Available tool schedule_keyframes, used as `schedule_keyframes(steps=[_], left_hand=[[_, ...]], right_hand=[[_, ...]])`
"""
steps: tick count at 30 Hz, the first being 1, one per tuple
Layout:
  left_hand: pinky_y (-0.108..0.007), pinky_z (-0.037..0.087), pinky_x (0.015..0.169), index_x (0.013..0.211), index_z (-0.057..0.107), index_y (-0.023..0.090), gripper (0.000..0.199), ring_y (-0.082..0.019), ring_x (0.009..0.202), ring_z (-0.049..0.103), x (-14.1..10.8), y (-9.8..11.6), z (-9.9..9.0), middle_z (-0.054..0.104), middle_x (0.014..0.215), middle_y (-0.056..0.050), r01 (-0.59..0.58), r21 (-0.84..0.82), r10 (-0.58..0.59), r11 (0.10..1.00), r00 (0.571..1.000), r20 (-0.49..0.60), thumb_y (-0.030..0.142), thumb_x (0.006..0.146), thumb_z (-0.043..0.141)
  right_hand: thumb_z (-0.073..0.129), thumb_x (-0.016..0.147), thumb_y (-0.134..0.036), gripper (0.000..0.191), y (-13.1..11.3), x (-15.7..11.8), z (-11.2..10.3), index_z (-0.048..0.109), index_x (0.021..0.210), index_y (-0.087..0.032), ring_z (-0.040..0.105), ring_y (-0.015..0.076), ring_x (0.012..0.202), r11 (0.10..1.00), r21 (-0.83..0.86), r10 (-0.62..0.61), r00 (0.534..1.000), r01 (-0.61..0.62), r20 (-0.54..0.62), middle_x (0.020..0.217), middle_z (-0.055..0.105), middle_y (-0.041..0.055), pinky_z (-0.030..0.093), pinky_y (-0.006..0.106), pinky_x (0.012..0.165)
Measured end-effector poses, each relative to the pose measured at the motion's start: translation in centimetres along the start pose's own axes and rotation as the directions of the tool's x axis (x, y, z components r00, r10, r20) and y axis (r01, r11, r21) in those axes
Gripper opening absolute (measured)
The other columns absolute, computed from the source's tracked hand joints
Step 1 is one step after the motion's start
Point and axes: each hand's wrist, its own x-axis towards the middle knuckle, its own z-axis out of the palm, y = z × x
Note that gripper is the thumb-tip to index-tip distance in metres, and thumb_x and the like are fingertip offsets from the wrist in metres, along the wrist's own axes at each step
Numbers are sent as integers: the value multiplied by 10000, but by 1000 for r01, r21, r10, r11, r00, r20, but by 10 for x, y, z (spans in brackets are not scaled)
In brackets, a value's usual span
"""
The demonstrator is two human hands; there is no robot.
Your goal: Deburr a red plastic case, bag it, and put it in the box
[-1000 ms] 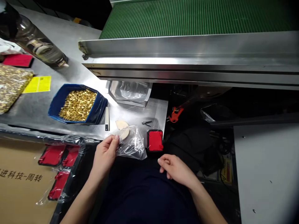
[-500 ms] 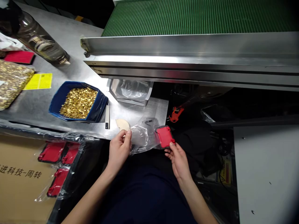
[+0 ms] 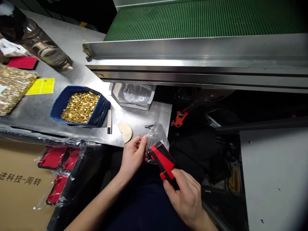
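Observation:
My left hand (image 3: 134,152) pinches the edge of a clear plastic bag (image 3: 160,134) at the front edge of the metal bench. Closed round one end of a red and black plastic part (image 3: 166,160) is my right hand (image 3: 185,192). The part is tilted, its far end against the bag beside my left fingertips; whether that end is inside the bag I cannot tell. A small metal piece (image 3: 149,126) lies behind the bag. Left of it, a pale half-round piece (image 3: 125,132) rests on the bench.
A blue bin (image 3: 102,109) holds small brass-coloured pieces, with a utility knife (image 3: 109,120) beside it. Bagged red parts (image 3: 57,189) lie on a carton (image 3: 21,202) at left. A grey tray (image 3: 137,105) sits under the green conveyor (image 3: 187,19). A bottle (image 3: 45,48) stands back left.
My right hand has come nearer and turned the red part from face-up to a slant. My left hand has moved right with the bag, which now looks more bunched.

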Motion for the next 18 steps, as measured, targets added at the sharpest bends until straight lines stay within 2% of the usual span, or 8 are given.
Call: schedule_keyframes(steps=[2, 3, 6, 9, 11, 13, 16, 18], left_hand=[[-223, 394, 461, 743, 564, 208, 375, -117, 441, 552, -5, -1, 2, 563, 528, 57, -135, 170, 143, 976, 989, -31, 462, 1017, 526], [-230, 379, 473, 743, 575, 202, 357, -110, 452, 540, -7, -2, 3, 559, 541, 53, -233, 301, 256, 925, 966, -37, 422, 1021, 536], [-269, 352, 493, 771, 609, 183, 272, -108, 479, 550, -16, -3, 10, 587, 580, 37, -499, 606, 567, 619, 818, 95, 290, 1017, 566], [-287, 397, 531, 900, 639, 161, 147, -128, 535, 618, -23, -1, 20, 655, 642, 13, -642, 651, 695, 406, 679, 236, 189, 1015, 552], [-282, 436, 569, 1005, 633, 155, 83, -138, 576, 646, -26, 0, 25, 682, 684, 7, -680, 626, 718, 382, 645, 262, 158, 1010, 550], [-271, 473, 619, 1083, 608, 161, 102, -146, 648, 676, -28, 1, 27, 709, 767, -5, -680, 593, 693, 431, 671, 266, 143, 1008, 542], [-274, 498, 676, 1150, 564, 166, 156, -169, 771, 693, -27, 0, 28, 706, 906, -39, -578, 585, 559, 569, 794, 240, 142, 1005, 512], [-285, 489, 677, 1064, 566, 181, 97, -178, 782, 668, -25, -2, 28, 670, 919, -44, -502, 575, 445, 646, 860, 251, 164, 1010, 488]], right_hand=[[586, 1012, -189, 49, 4, -5, 4, 618, 1045, -171, 660, 177, 689, 994, -107, -22, 999, 26, 40, 808, 704, 31, 451, 302, 693], [577, 1022, -206, 56, 5, -8, 5, 619, 1038, -174, 659, 183, 696, 988, -152, -22, 997, 33, 70, 815, 703, 31, 439, 311, 699], [529, 1053, -276, 148, 4, -12, 5, 620, 969, -194, 624, 191, 644, 969, -246, 11, 989, 26, 149, 745, 663, 12, 395, 329, 664], [500, 1067, -349, 237, 6, -8, 2, 613, 917, -204, 604, 188, 590, 961, -277, 51, 985, -3, 166, 677, 629, 1, 368, 327, 622], [501, 1065, -399, 260, 11, -4, -2, 616, 932, -207, 628, 189, 592, 963, -262, 106, 983, -64, 151, 681, 650, 2, 373, 317, 609], [536, 1047, -445, 260, 16, 0, -7, 625, 963, -216, 662, 188, 611, 960, -214, 208, 972, -180, 112, 713, 692, -2, 393, 301, 608], [608, 999, -507, 275, 23, 5, -14, 646, 971, -235, 704, 179, 661, 910, -56, 413, 908, -410, 69, 792, 751, -10, 443, 268, 632], [634, 971, -540, 295, 25, 9, -16, 659, 950, -247, 715, 169, 688, 842, 78, 527, 844, -534, 95, 820, 765, -18, 468, 248, 643]])
